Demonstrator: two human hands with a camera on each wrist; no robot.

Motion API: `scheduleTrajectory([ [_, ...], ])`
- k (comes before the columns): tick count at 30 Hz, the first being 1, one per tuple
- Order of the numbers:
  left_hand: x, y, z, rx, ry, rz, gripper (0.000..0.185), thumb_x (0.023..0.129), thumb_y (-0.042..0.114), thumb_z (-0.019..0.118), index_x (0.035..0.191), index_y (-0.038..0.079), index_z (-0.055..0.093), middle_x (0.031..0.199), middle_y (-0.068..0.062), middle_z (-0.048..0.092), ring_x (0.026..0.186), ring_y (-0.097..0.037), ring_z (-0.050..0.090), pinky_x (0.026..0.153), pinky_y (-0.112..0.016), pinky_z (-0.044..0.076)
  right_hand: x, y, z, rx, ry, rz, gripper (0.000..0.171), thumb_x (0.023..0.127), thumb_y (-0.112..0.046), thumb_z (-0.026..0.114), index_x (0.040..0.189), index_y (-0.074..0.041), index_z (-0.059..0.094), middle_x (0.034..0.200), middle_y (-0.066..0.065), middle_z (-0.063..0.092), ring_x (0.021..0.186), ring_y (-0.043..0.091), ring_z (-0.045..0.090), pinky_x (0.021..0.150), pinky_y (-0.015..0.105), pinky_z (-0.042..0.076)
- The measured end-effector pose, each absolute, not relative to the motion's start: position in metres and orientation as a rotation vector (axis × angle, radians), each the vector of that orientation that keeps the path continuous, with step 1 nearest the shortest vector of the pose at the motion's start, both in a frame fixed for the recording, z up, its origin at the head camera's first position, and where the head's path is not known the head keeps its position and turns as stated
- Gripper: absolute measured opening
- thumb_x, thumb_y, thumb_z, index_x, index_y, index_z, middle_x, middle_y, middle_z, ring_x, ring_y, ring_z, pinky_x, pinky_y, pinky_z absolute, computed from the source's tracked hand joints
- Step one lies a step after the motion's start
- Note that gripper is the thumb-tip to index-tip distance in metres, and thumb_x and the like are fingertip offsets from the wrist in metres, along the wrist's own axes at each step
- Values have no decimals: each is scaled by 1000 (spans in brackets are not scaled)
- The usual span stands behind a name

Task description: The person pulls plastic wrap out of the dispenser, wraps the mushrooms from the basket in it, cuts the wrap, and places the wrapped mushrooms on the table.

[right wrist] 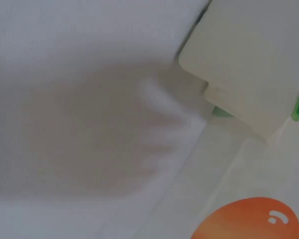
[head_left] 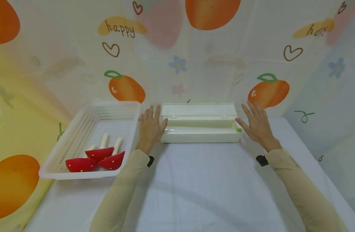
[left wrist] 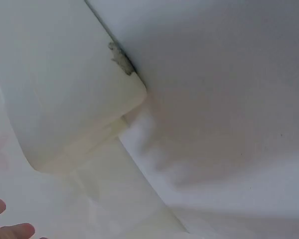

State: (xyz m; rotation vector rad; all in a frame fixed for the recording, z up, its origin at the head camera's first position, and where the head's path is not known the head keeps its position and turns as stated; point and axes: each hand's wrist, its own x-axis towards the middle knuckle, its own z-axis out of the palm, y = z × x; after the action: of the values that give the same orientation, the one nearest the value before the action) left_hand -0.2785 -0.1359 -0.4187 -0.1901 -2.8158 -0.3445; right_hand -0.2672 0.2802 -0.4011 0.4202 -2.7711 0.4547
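On the patterned cloth (head_left: 212, 80) hanging in front of me I read one word clearly, "happy" (head_left: 120, 28), handwritten in brown over an orange-yellow smear (head_left: 141, 29). Off to my right a second brown word (head_left: 317, 30) crosses another smear (head_left: 299, 34); I make out its "h" and closing "y", but the middle letters are distorted. A brown outlined heart (head_left: 111, 50) sits under the first word, another heart (head_left: 292, 53) under the second.

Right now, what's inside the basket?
The basket holds three dotted red mushroom shapes with pale stems. The middle cap partly covers the left stem. The floor right under them is hidden, so I can't tell what's there.
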Motion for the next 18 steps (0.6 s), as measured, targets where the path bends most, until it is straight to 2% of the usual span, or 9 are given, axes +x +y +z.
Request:
scheduleTrajectory([
  [3, -275, -132, -419, -232, -2792, -344, 65, 103, 46, 39, 157, 14, 24, 157, -21, 32, 141, -41, 34, 120, -55, 24, -263, 280, -404, 444, -2754, 462, 72, 101, -50, 47, 153, -4, 32, 161, 24, 22, 148, 50, 15, 116, 70, 12],
  [7, -271, -127, -420, -259, -2781, -353, 63, 103, 44, 39, 156, 13, 26, 154, -22, 36, 138, -41, 39, 120, -53, 26, -260, 278, -407, 462, -2742, 490, 71, 100, -49, 48, 153, -3, 33, 161, 24, 23, 148, 50, 16, 115, 70, 13],
  [18, -259, -124, -423, -381, -2805, -544, 58, 104, 38, 42, 156, 14, 30, 151, -20, 40, 140, -38, 39, 119, -48, 30, -253, 264, -410, 539, -2767, 507, 66, 100, -43, 52, 150, -1, 38, 159, 24, 28, 148, 48, 19, 117, 67, 15],
])
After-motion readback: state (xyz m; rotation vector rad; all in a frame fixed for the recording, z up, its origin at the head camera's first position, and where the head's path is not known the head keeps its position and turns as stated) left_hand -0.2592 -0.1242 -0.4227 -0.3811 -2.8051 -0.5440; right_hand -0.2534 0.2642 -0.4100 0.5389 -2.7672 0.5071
